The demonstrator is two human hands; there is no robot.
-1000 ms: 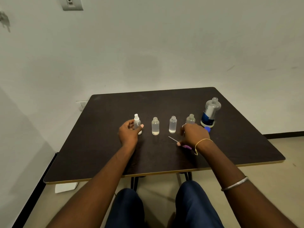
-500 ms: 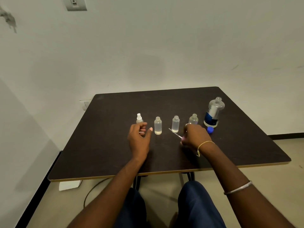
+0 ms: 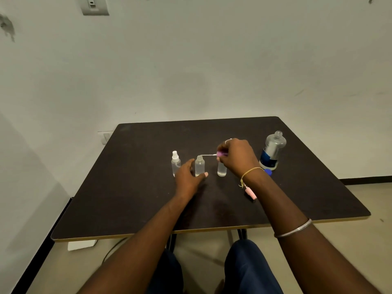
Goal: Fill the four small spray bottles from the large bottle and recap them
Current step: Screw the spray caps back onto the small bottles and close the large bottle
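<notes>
Pink plastic shows between the pinched fingertips of the right hand: a small spray cap whose thin white dip tube runs out level to the left, its tip at the open neck of the second small clear plastic bottle. That hand is raised above the tabletop with its back to the camera, the wrist bent down and ringed by a yellow thread band; a thin silver bangle sits farther up the forearm.

At the base of that same bottle the left hand lies low, fingers curled loosely around it, thumb at the front and fingers at the left. Whether it truly grips or only steadies the bottle I cannot tell.

Left of it, just beside the fingers, stands another small clear bottle already wearing a white spray top. On the right a third small clear bottle stands uncapped, its upper part hidden behind the right hand. All three hold clear liquid. A fourth is not visible.

Further right stands the large clear bottle with a blue label, open, with a round blue cap lying at its foot. A second pink spray cap lies under the right wrist on the dark brown table.
</notes>
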